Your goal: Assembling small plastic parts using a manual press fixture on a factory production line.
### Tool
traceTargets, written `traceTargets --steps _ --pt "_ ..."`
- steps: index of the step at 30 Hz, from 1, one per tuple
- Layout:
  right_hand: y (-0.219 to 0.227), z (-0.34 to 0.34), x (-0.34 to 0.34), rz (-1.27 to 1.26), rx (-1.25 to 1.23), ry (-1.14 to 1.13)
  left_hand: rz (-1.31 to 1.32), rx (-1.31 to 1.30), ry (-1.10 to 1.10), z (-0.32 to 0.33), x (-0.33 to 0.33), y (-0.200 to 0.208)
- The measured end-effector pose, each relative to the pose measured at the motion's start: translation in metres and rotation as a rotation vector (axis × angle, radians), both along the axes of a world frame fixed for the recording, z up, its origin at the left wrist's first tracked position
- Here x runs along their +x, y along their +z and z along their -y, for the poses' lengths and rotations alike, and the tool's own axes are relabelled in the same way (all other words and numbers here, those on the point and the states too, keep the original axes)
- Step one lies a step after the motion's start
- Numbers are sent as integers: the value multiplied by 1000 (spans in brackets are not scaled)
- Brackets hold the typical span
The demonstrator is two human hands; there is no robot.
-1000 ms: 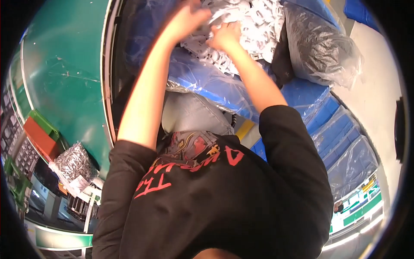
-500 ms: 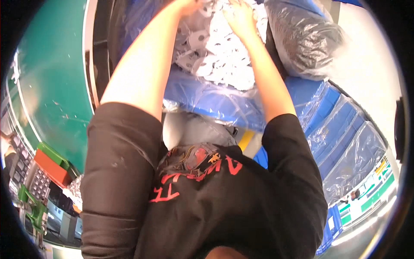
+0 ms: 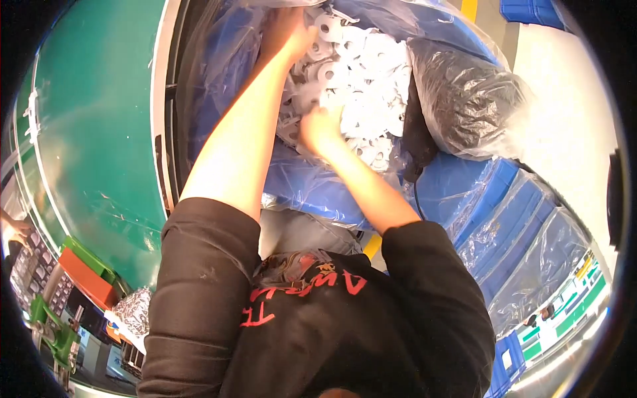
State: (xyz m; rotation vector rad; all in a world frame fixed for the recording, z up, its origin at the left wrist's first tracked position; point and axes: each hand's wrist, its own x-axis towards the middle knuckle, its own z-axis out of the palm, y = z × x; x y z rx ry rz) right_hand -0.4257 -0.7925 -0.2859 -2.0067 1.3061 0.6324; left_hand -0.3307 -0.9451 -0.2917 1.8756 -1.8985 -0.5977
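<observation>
A heap of small white plastic parts (image 3: 361, 79), many with a round hole, fills a blue bin (image 3: 302, 182) lined with clear plastic film. At the heap's far left edge is my left hand (image 3: 292, 36), touching the parts; its fingers are blurred and partly hidden, so their hold does not show. My right hand (image 3: 323, 129) rests on the near left part of the heap. Its fingers are curled in among the white parts, and what they hold is hidden.
A clear plastic bag with dark contents (image 3: 471, 99) lies right of the bin. Film-covered blue bins (image 3: 504, 219) stand at the right. A green work surface (image 3: 99, 113) runs along the left, with an orange bin (image 3: 86, 277) lower down. Another person's hand (image 3: 16, 229) shows at the far left edge.
My right hand has come nearer and to the left over the heap. The view has shifted, so more of the bin's far side shows. My left hand stays by the heap's far left edge.
</observation>
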Motion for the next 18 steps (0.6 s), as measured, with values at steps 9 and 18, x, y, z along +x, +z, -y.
traceTargets --steps 9,18 --pt "42 -31 -90 656 125 -996 -126 -152 -167 -33 32 -6" --pt "2 -12 -157 477 -117 -1212 381 103 -181 -108 -32 -6"
